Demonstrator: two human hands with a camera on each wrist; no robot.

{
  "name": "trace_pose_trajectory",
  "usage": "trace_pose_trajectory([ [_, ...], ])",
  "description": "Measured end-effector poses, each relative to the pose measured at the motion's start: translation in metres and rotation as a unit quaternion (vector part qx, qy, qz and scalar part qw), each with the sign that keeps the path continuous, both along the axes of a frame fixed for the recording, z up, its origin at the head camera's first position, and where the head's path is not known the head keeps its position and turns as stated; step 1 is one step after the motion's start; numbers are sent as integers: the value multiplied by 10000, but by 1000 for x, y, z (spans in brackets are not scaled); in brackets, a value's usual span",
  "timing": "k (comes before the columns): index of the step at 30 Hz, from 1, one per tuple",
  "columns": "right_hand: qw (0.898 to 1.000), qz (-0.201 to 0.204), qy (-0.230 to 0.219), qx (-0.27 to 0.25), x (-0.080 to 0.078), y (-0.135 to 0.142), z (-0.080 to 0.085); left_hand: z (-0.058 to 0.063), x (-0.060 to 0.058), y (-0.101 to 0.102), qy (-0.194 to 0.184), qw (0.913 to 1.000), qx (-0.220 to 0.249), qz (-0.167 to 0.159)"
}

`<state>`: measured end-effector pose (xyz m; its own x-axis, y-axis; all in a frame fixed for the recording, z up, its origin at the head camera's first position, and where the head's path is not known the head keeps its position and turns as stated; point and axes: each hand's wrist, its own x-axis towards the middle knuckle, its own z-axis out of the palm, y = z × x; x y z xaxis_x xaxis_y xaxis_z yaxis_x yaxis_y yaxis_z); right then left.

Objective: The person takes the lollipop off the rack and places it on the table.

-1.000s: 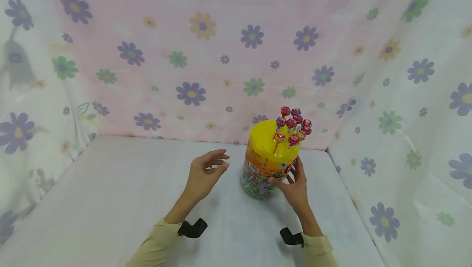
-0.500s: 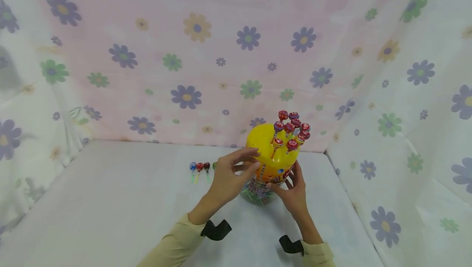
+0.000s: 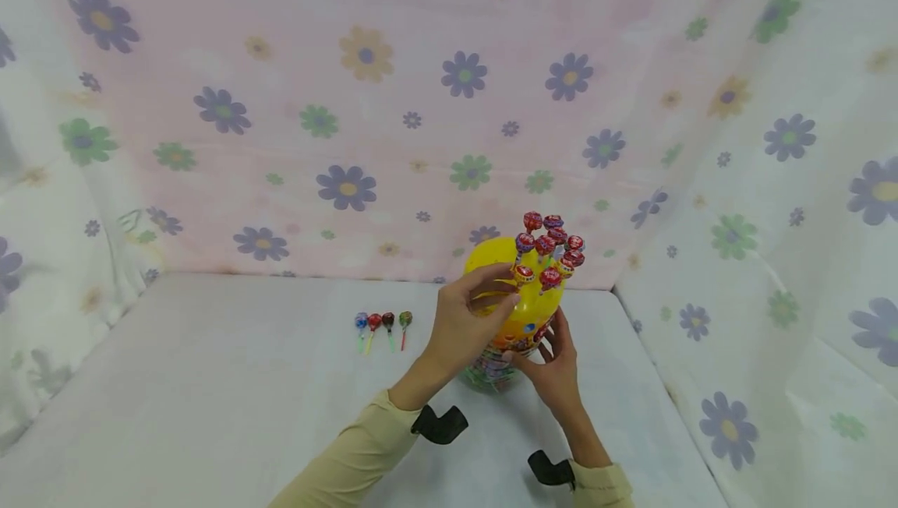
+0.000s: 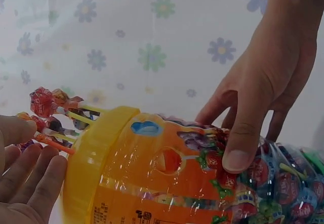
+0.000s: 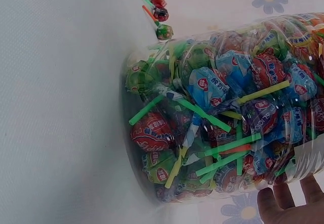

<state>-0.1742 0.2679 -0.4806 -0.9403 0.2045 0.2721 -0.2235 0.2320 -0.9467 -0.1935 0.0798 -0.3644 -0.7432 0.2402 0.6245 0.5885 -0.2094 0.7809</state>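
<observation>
The left hand (image 3: 464, 325) is brought up to the front lollipop (image 3: 522, 275) on the yellow lid (image 3: 539, 305).
Compared with half a second ago, the gap is closed, so a hold seems within reach; whether a pinch is made cannot be told. The jar (image 3: 521, 331), stood on the table (image 3: 231, 383), is gripped by the right hand (image 3: 559, 379); four loose lollipops (image 3: 375, 322) are fully uncovered. On a blue wrapper (image 5: 206, 88), 酸奶味 can be read.

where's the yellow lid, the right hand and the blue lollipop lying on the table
Yellow lid (image 4: 95, 164): left wrist view, on its side wall.
Right hand (image 3: 556, 374): head view, on the back of the hand.
Blue lollipop (image 3: 361, 321): head view, on its wrapped candy end.
</observation>
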Motion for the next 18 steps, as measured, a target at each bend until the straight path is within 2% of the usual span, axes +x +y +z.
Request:
trace_pose_trajectory([
  [7, 9999, 52, 66, -62, -1, -2, 0, 3, -2, 6, 86, 9999, -9, 56],
  [18, 10000, 18, -24, -89, 1, -1, 0, 3, -2, 12, 105, 9990, -47, 425],
])
